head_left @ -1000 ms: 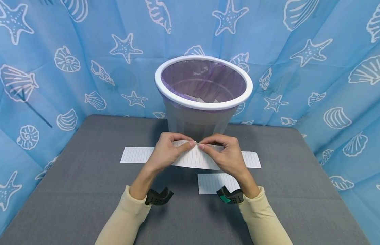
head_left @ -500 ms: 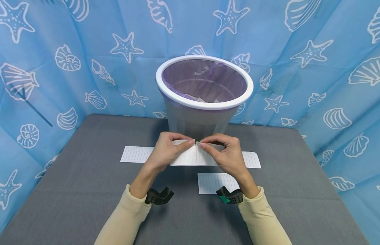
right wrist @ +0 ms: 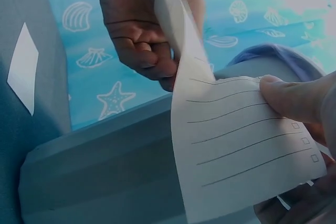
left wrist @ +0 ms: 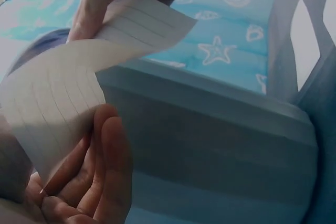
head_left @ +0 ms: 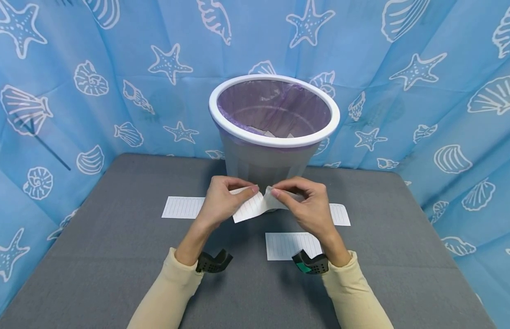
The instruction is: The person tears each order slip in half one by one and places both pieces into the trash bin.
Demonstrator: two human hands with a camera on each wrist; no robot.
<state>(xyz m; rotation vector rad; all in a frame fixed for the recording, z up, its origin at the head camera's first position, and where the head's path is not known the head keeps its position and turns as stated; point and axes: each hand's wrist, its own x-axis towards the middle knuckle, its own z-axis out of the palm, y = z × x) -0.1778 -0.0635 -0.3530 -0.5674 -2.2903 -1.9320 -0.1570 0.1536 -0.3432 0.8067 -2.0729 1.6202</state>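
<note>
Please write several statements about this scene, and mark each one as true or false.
1. The left hand and right hand hold the same bent, lined white paper sheet. True.
2. The liner of the bin is green. False: the thin plastic liner is purple.
3. The round plastic bin with a white rim stands beyond the hands. True.
4. The curtain behind is plain red. False: the blue fabric curtain shows white shells and starfish.
5. A lined white paper slip lies on the grey cloth-covered table. True.

Is blocked between left hand (head_left: 222, 199) and right hand (head_left: 311, 204) by paper (head_left: 249, 209), ahead by bin (head_left: 263, 161) and curtain (head_left: 172, 107); is passable sideways over table (head_left: 94, 260).
</note>
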